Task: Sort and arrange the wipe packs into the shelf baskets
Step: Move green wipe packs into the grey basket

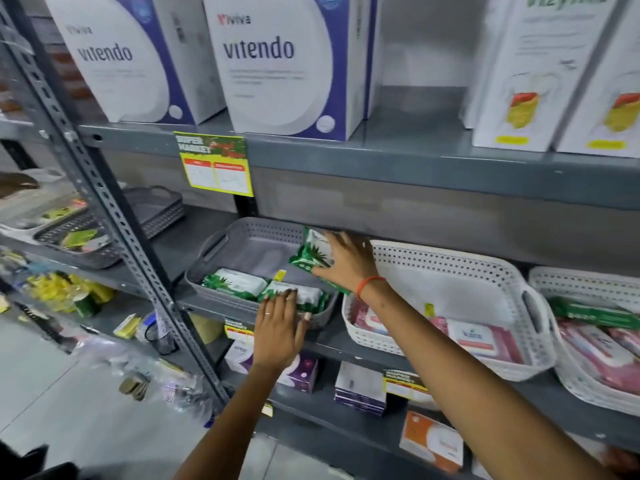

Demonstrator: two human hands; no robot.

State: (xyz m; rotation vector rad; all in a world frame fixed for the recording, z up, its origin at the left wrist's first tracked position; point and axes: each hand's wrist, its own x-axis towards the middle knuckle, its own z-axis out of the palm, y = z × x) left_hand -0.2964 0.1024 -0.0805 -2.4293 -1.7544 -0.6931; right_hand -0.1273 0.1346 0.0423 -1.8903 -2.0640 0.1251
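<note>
A grey perforated basket (pixel 242 233) stands on the middle shelf with two green wipe packs lying in its front: one at the left (pixel 232 284) and one at the right (pixel 304 296). My left hand (pixel 277 327) rests flat on the basket's front rim, its fingertips on the right pack. My right hand (pixel 346 261) grips a third green wipe pack (pixel 311 252), tilted on edge over the basket's right side. To the right, a white basket (pixel 450 268) holds pink wipe packs (pixel 481 337). A further white basket (pixel 585 282) holds pink packs and one green pack (pixel 592 311).
The shelf above (pixel 415 150) hangs low over the baskets and carries large boxes. A slotted metal upright (pixel 114 216) stands left of the grey basket. An empty dark basket (pixel 156 206) sits at the back left. Small boxes line the lower shelf (pixel 360 386).
</note>
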